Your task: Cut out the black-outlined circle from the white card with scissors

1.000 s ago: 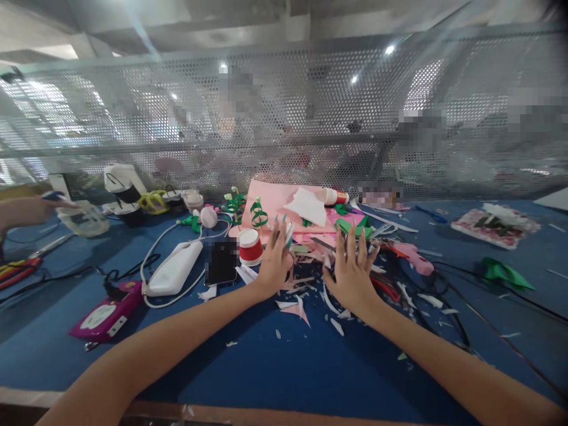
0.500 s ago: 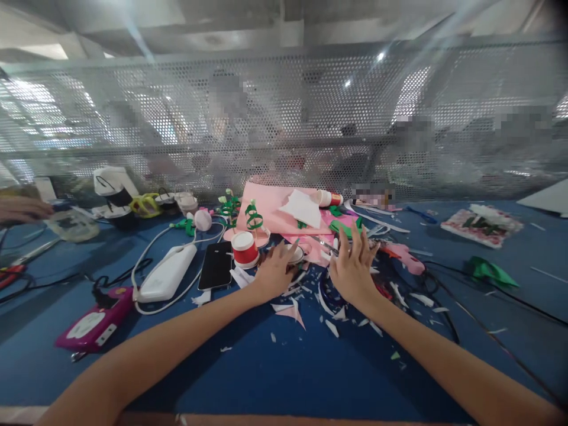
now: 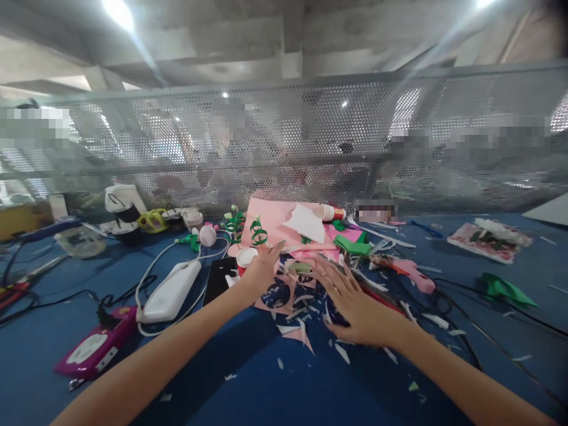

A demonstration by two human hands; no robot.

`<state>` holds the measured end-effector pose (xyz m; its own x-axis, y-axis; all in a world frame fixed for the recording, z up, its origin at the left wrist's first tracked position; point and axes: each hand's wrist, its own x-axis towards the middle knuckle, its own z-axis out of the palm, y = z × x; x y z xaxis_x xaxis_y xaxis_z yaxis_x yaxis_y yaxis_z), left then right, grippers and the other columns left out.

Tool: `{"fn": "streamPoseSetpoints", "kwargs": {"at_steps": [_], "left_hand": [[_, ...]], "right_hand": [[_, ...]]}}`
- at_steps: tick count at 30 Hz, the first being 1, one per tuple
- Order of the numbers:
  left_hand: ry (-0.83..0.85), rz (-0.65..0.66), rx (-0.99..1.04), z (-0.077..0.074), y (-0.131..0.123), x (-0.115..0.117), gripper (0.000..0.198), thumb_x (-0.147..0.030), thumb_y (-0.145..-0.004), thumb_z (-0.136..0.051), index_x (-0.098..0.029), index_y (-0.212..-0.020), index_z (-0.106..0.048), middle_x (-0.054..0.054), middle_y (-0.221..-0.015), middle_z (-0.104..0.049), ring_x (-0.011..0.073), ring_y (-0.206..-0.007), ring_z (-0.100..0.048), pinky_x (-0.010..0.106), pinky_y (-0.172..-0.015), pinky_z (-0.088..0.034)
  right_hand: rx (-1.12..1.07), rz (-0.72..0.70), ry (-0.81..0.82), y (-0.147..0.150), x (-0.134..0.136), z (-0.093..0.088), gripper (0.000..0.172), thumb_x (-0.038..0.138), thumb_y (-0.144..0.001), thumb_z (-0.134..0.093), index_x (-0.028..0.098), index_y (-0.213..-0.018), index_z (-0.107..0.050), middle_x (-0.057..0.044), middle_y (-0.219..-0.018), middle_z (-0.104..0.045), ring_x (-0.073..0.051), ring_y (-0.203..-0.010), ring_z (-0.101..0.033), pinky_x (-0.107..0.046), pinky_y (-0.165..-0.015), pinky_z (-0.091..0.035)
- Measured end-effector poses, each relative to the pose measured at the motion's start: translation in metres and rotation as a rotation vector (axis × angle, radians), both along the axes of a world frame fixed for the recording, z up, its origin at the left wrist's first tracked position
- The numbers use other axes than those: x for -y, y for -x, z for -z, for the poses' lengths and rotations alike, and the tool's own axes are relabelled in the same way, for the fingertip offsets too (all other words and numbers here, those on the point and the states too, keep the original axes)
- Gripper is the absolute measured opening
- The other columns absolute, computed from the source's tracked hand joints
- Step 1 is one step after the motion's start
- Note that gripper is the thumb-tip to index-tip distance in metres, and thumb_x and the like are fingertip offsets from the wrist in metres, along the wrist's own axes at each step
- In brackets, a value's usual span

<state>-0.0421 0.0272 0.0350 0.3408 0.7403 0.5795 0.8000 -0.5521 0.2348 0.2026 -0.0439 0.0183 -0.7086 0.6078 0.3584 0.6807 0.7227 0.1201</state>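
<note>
My left hand [image 3: 261, 273] is beside the white-rimmed red paper cup [image 3: 247, 257] and partly covers it. Its fingers stretch forward, and I see nothing gripped in them. Just in front of it lies pink paper with round holes cut in it [image 3: 290, 291]. My right hand [image 3: 350, 296] hovers low over the scraps with fingers spread, holding nothing visible. Close to its fingers are paper offcuts and a thin metal blade [image 3: 331, 258], partly hidden. A pale green oval piece [image 3: 300, 267] lies between the two hands.
Pink sheets [image 3: 279, 220], a white sheet [image 3: 306, 222] and green curled strips [image 3: 257, 232] lie behind. On the left are a black phone [image 3: 218, 281], a white power bank [image 3: 173, 291] and a purple socket box [image 3: 98, 343]. A pink glue gun [image 3: 419, 277] and cables lie right.
My left hand has moved left toward the cup, uncovering the cut pink paper. My right hand has turned inward and lower. The other person's hand at far left is gone; the view tilted up.
</note>
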Motion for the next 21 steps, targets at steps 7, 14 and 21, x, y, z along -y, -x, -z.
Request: {"fn": "streamPoseSetpoints", "kwargs": {"at_steps": [7,14,21], "left_hand": [[-0.084,-0.006,0.266,-0.041,0.004,0.013,0.037,-0.007,-0.081,-0.043,-0.017,-0.112,-0.059,0.008,-0.111,-0.066,0.0196,-0.099,-0.060,0.034,-0.086,-0.049],[-0.213,0.112,0.355,-0.045,0.005,0.016,0.035,-0.009,-0.082,-0.044,-0.018,-0.111,-0.060,0.008,-0.114,-0.064,0.0194,-0.106,-0.057,0.034,-0.092,-0.044],[0.066,0.060,0.798,-0.031,0.005,0.003,0.035,-0.013,-0.076,-0.051,-0.018,-0.109,-0.062,0.006,-0.105,-0.068,0.0190,-0.089,-0.063,0.029,-0.076,-0.050]], "right_hand": [[0.012,0.137,-0.156,0.008,-0.012,0.021,0.075,0.019,-0.079,-0.041,0.015,-0.145,-0.007,-0.013,-0.151,-0.005,-0.032,-0.136,-0.004,-0.062,-0.102,-0.005],[-0.031,0.060,-0.227,-0.001,-0.037,0.013,0.069,0.040,-0.089,-0.040,0.016,-0.145,-0.007,-0.012,-0.148,-0.020,-0.030,-0.136,-0.011,-0.064,-0.101,0.006],[0.007,-0.628,0.422,0.055,0.045,-0.011,0.062,0.040,-0.092,-0.034,0.020,-0.145,-0.009,-0.008,-0.150,-0.015,-0.017,-0.136,-0.016,-0.041,-0.110,-0.009]]}}
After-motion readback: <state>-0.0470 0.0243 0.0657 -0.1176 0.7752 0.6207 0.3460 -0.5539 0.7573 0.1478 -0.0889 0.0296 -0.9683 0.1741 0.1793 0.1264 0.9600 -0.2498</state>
